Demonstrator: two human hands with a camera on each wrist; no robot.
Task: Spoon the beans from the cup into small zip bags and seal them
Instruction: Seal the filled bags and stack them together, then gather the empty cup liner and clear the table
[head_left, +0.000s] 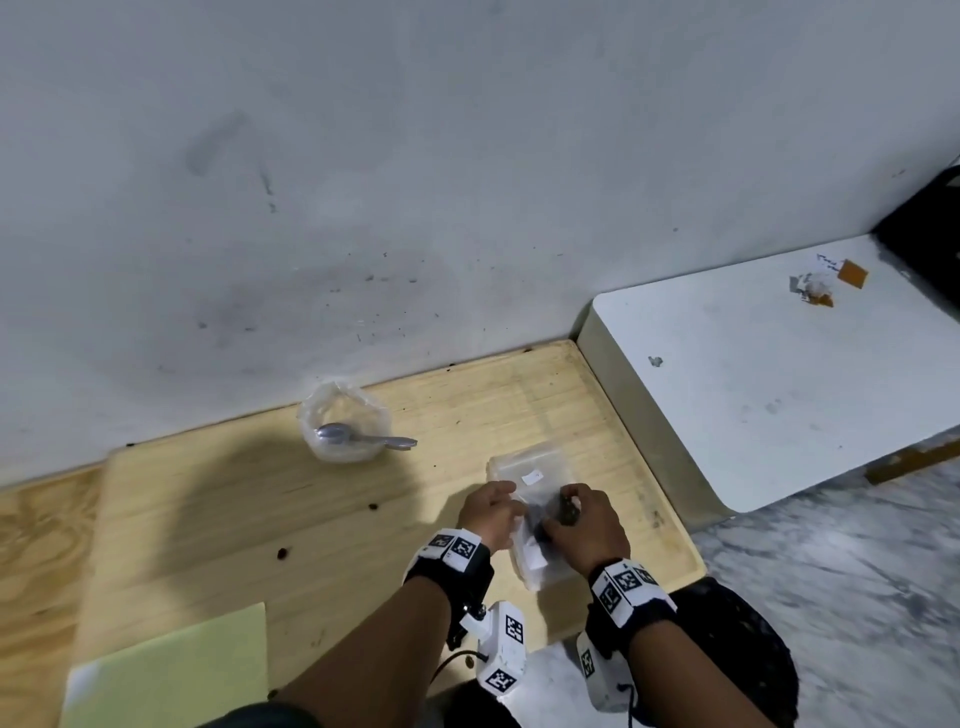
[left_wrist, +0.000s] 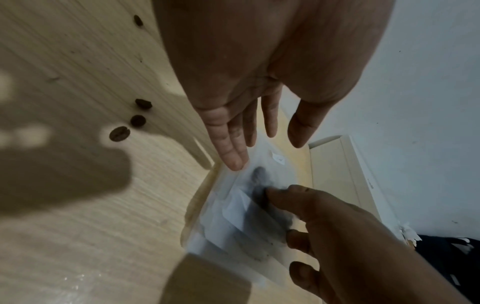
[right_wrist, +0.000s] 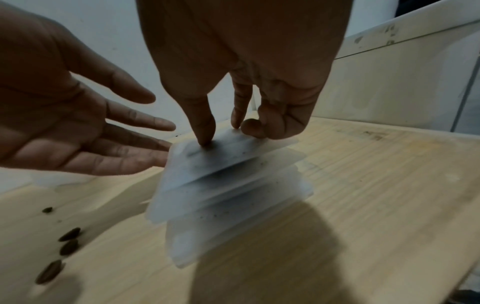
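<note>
A stack of small clear zip bags (head_left: 540, 566) lies on the wooden board (head_left: 260, 509). The top zip bag (right_wrist: 228, 156) holds a dark clump of beans (left_wrist: 259, 181). My right hand (right_wrist: 223, 131) pinches that bag, thumb pressed on top and the other fingers curled at its far edge. My left hand (left_wrist: 259, 144) is flat and open beside the stack, one fingertip (left_wrist: 235, 162) touching the bags' left edge. A clear plastic cup (head_left: 343, 415) with a metal spoon (head_left: 363, 439) in it stands at the back of the board, away from both hands.
Loose beans (left_wrist: 119, 133) lie on the board left of the bags. A white low panel (head_left: 753, 389) borders the board on the right, and the wall runs behind. A pale green sheet (head_left: 171, 670) lies at the near left, with marble floor (head_left: 857, 571) to the right.
</note>
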